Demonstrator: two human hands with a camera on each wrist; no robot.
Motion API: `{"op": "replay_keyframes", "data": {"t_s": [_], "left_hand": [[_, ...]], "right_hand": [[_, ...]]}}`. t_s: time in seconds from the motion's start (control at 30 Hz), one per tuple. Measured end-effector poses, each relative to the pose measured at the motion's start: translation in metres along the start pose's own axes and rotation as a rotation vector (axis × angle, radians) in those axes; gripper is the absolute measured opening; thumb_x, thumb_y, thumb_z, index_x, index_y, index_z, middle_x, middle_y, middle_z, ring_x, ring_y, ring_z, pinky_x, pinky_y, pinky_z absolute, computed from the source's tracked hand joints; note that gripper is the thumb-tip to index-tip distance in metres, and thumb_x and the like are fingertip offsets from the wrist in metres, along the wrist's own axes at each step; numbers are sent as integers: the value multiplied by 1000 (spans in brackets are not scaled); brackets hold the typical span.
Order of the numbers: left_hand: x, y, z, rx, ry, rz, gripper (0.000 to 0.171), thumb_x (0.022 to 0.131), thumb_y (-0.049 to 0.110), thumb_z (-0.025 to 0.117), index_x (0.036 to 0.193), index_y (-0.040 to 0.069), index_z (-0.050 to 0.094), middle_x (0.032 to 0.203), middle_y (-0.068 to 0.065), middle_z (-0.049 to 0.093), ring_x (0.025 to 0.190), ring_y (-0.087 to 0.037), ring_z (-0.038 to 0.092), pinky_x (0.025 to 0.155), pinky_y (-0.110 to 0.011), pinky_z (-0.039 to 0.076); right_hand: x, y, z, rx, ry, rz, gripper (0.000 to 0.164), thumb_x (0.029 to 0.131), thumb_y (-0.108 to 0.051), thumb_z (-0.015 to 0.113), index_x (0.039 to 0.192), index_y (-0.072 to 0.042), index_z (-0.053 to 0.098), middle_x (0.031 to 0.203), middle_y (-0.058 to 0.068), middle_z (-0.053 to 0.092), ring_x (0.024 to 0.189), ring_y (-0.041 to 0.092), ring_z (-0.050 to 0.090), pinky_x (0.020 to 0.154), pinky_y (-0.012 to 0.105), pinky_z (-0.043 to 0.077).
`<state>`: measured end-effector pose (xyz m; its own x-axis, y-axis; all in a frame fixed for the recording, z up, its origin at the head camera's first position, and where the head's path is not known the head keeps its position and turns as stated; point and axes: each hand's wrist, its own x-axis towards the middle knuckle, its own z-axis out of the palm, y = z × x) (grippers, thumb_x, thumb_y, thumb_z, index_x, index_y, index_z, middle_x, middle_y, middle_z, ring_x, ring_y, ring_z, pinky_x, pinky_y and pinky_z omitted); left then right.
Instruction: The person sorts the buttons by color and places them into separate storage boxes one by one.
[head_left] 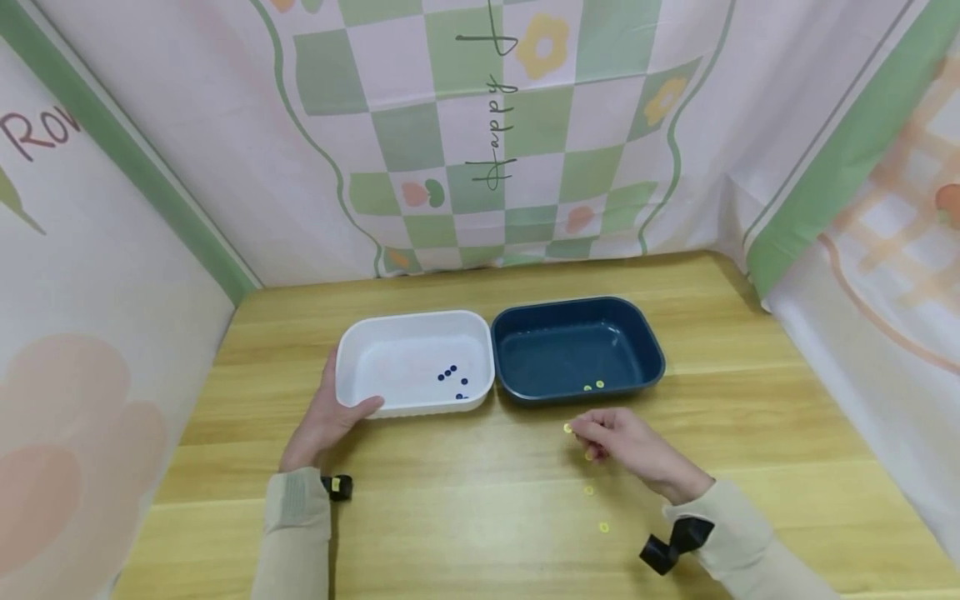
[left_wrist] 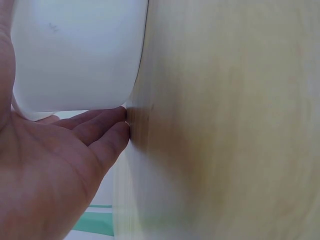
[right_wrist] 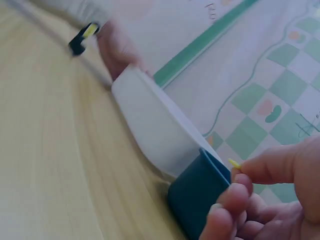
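My right hand (head_left: 628, 446) pinches a small yellow ring (head_left: 567, 428) between thumb and forefinger, just in front of the dark blue tray (head_left: 504, 385). Seen from the right wrist, the yellow ring (right_wrist: 234, 163) sticks out edge-on from the fingertips, near that tray's rim. Inside the dark tray lie two yellow rings (head_left: 600, 384), close to its front wall. At its left end, the white tray (head_left: 360, 322) is gripped by my left hand (head_left: 330, 421), thumb over the front rim. In the left wrist view, the fingers (left_wrist: 107, 135) reach around the tray's outside near the tabletop.
Several small dark blue discs (head_left: 447, 372) lie in the white tray, which stands against the dark one. Below my right hand, more yellow rings (head_left: 604, 527) form a loose row on the wooden table (head_left: 450, 517). A printed curtain (head_left: 480, 225) hangs behind the table.
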<state>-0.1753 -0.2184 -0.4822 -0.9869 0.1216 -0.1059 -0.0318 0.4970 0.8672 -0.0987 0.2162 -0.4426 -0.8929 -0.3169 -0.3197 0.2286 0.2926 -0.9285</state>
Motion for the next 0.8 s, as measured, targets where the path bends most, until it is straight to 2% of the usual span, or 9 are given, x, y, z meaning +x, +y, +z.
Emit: {"op": "replay_keyframes", "data": {"t_s": [0.17,0.3,0.5,0.63,0.8], "left_hand": [[0,0,0,-6,0,1,118,80,34,81,155,30,-10,159,-17,14,139,-39,24,111,-59,21],[0,0,-1,-10,4,7,118,80,31,81,156,27,-10,159,-17,15,139,-39,25,111,-58,21],[1,-1,0,-26,12,22,115,81,27,81,156,27,-7,157,-16,20,136,-38,29,111,-57,23],[2,-2,1,-28,14,38,114,81,25,81,156,25,-5,156,-16,23,135,-37,31,110,-58,24],[2,-3,1,-38,16,53,114,80,23,81,156,28,-3,155,-15,24,133,-37,32,109,-57,25]], "right_hand": [[1,0,-1,99,-5,-2,37,100,-27,54,77,1,54,67,3,50,64,12,49,60,25,46],[0,-1,-2,128,-21,-27,35,101,-26,53,78,1,55,68,2,50,64,12,49,61,25,46],[0,-4,-4,153,-14,-17,31,101,-25,54,79,-3,57,70,3,52,66,14,51,63,27,48],[1,-7,-5,170,18,4,30,100,-27,54,81,-5,57,72,4,51,67,15,51,63,27,49],[2,-10,-7,193,83,19,29,100,-29,56,85,-4,59,72,3,51,66,14,49,62,27,47]]}}
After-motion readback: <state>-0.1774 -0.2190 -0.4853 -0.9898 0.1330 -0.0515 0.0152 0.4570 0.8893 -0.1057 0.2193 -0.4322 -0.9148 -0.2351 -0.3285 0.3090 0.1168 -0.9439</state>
